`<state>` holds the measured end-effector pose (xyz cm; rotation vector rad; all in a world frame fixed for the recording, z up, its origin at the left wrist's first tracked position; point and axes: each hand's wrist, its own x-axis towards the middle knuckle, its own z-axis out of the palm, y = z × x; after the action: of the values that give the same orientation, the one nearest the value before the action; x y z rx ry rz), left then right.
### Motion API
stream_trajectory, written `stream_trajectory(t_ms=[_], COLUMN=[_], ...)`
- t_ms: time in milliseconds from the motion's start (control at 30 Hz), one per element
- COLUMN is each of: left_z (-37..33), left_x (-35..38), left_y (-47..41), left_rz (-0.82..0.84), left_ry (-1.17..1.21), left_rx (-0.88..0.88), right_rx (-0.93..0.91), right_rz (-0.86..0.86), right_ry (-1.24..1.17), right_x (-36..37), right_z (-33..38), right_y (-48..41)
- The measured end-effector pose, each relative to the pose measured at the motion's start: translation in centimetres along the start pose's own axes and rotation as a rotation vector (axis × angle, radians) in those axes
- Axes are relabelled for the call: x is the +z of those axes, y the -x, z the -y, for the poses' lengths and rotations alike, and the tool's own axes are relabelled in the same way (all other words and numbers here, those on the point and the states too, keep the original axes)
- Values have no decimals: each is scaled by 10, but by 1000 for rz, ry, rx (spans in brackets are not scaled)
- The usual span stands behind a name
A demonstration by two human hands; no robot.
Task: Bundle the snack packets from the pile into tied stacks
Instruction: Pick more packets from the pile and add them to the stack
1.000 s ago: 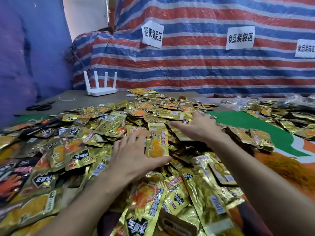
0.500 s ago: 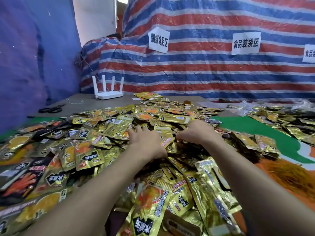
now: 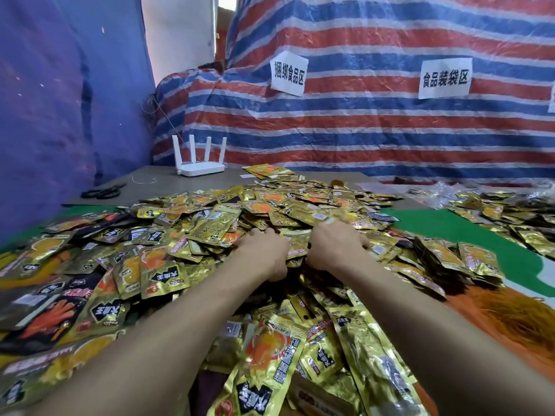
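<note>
- Bright, even daylight; the pale gap (image 3: pixel 180 40) at top left is nearly washed out and looks like the strongest source.
- Foil on the snack packets (image 3: pixel 270 205) throws small white glints across the pile.
- Shadows are soft; one dark pocket lies just below the left hand (image 3: pixel 264 253) and right hand (image 3: pixel 336 244).
- Wide-angle stretch: the forearms swell toward the bottom edge, and the bands of the striped tarp (image 3: pixel 375 130) bow.
- Packets at the lower left edge are smeared; the centre is sharper, and the paper sign (image 3: pixel 444 78) reads clearly.
</note>
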<state>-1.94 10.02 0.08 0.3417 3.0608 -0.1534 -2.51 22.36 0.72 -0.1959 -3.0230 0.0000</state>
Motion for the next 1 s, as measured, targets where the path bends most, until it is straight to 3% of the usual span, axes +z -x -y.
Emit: stream_trajectory(t_ms=[100, 267, 433, 567, 667, 767, 1000], left_z=[21, 57, 77, 83, 80, 72, 54], left_x=[-15, -32, -16, 5, 24, 32, 36], left_y=[4, 14, 12, 15, 15, 21, 29], left_rz=[12, 7, -110, -267, -455, -523, -547], left_ry=[214, 650, 1182, 1542, 1549, 1502, 1400], left_rx=[41, 11, -209, -389, -412, -332, -67], right_rx=[-70, -27, -23, -99, -105, -118, -148], right_rz=[-42, -167, -308, -424, -480, -488, -209], right_ry=[-195, -354, -534, -868, -1172, -1356, -1592], right_x=[-7, -23, -27, -14, -4, 9, 28], right_z=[-9, -14, -4, 11, 23, 35, 60], right_y=[4, 6, 8, 7, 7, 12, 19])
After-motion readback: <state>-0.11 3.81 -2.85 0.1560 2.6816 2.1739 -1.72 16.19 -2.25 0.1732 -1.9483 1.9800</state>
